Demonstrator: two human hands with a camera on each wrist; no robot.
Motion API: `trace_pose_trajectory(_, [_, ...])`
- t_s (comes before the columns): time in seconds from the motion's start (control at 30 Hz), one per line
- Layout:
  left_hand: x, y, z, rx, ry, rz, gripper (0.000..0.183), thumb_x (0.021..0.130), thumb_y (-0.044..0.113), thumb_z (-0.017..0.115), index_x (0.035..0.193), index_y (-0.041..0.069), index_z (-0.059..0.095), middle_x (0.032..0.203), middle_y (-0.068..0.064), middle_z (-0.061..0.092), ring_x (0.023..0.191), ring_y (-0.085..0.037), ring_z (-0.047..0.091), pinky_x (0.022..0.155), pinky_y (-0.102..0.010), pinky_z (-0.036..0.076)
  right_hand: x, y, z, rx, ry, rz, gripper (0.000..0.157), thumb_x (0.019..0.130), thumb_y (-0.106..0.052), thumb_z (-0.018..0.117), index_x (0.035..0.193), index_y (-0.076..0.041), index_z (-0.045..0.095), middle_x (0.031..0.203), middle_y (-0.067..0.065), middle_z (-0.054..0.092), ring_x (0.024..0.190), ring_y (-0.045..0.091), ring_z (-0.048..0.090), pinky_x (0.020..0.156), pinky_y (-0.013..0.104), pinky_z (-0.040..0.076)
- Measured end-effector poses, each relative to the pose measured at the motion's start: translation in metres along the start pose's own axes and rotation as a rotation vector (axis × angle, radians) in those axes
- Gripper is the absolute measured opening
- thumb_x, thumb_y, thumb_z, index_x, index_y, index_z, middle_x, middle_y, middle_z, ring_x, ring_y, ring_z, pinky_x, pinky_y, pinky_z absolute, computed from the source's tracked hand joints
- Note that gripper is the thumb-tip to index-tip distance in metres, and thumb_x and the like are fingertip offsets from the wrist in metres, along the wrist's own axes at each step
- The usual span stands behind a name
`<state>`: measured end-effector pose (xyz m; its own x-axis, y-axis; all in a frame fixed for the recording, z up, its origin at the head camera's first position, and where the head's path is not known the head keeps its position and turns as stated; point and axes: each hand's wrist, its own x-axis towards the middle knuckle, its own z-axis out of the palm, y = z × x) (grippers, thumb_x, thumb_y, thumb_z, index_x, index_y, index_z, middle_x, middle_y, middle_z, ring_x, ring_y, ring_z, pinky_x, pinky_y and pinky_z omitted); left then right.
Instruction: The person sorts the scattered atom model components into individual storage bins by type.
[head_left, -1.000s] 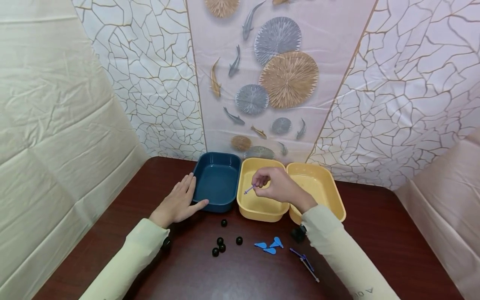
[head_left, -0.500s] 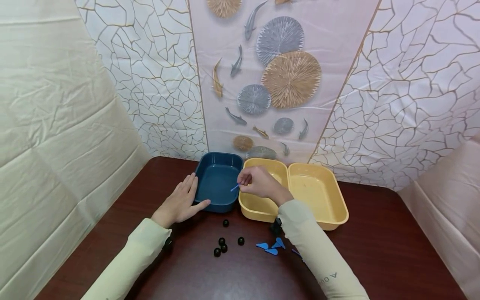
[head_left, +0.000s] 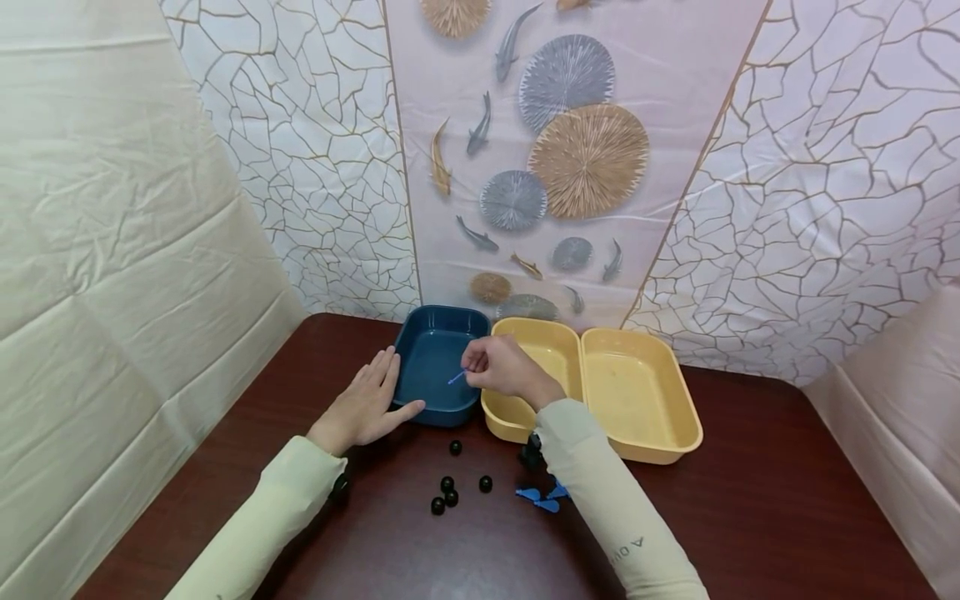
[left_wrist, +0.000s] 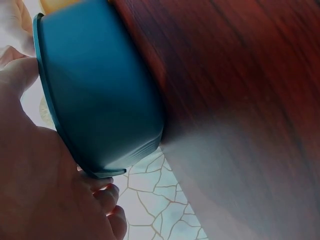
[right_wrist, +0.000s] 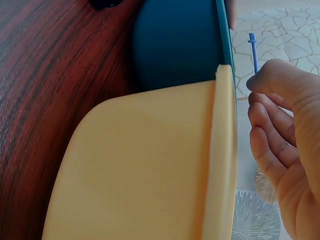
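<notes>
My left hand [head_left: 362,407] rests on the left rim of a dark blue bin [head_left: 442,416], fingers straight and thumb spread along the front edge. The left wrist view shows that bin's outer wall [left_wrist: 100,90] with the hand along its rim. Between thumb and fingertips, my right hand [head_left: 504,370] pinches a thin blue-violet plastic stick [head_left: 456,377]. The stick hangs above the inside of the blue bin, its free end pointing left. In the right wrist view a small flange shows near the tip of the stick [right_wrist: 254,52]; its other end is hidden in the fingers.
Two yellow bins, a middle one [head_left: 510,427] and a right one [head_left: 637,396], adjoin the blue bin. Several black round pieces [head_left: 456,447] lie on the dark wooden table [head_left: 420,558]. Blue drop-shaped pieces [head_left: 547,505] lie partly behind the right sleeve. Patterned cloth [head_left: 585,167] hangs behind.
My right hand has moved left with the stick, from over the middle yellow bin to over the blue bin. The right sleeve now covers the sticks on the table. The left hand stays put.
</notes>
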<state>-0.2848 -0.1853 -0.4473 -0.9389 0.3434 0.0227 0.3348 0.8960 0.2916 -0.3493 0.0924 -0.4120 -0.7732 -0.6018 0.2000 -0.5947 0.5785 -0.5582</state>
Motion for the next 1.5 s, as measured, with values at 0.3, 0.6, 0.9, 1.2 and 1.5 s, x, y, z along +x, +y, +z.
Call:
trace_pose_trajectory(0.3, [0.001,0.002,-0.002,0.005,0.004,0.010,0.103,0.103,0.068,0.048,0.166,-0.006,0.013,0.177,-0.024,0.010,0.165,-0.044,0.012,0.133,-0.061,0.017,-0.009,-0.010,-0.017,-0.028,-0.029,0.013,0.018,0.094,-0.014,0.078,0.110,-0.007,0.078,0.103,0.004,0.079,0.091,0.013,0.074,0.085,0.029,0.063])
trace_pose_trajectory(0.6, [0.002,0.002,-0.004,0.011,0.016,0.019,0.102,0.103,0.066,0.048,0.166,-0.007,0.014,0.177,-0.025,0.011,0.164,-0.045,0.013,0.132,-0.061,0.018,-0.033,-0.025,-0.049,-0.027,-0.086,-0.004,0.020,0.095,-0.016,0.077,0.114,-0.009,0.077,0.114,0.014,0.077,0.103,0.027,0.074,0.095,0.045,0.062])
trace_pose_trajectory(0.9, [0.001,0.000,-0.004,0.003,0.008,0.012,0.102,0.104,0.066,0.048,0.166,-0.007,0.014,0.177,-0.025,0.010,0.164,-0.045,0.012,0.133,-0.061,0.017,-0.070,-0.046,-0.082,-0.106,-0.048,-0.017,0.018,0.093,-0.019,0.080,0.110,-0.013,0.078,0.107,0.004,0.078,0.099,0.024,0.076,0.089,0.039,0.063])
trace_pose_trajectory(1.2, [0.000,0.000,-0.001,-0.007,0.018,0.021,0.102,0.103,0.066,0.048,0.166,-0.008,0.015,0.176,-0.026,0.012,0.164,-0.046,0.013,0.132,-0.062,0.017,-0.128,-0.057,-0.105,-0.169,-0.029,0.014,0.017,0.088,-0.018,0.084,0.103,-0.013,0.080,0.097,-0.003,0.080,0.089,0.013,0.076,0.082,0.036,0.064])
trace_pose_trajectory(1.5, [0.000,0.001,-0.001,-0.001,0.007,0.013,0.102,0.103,0.066,0.048,0.166,-0.007,0.014,0.177,-0.024,0.010,0.165,-0.044,0.011,0.133,-0.060,0.015,-0.189,-0.056,-0.112,-0.187,-0.006,0.055,0.011,0.086,-0.015,0.086,0.095,-0.015,0.079,0.088,-0.009,0.076,0.081,0.005,0.071,0.075,0.027,0.062])
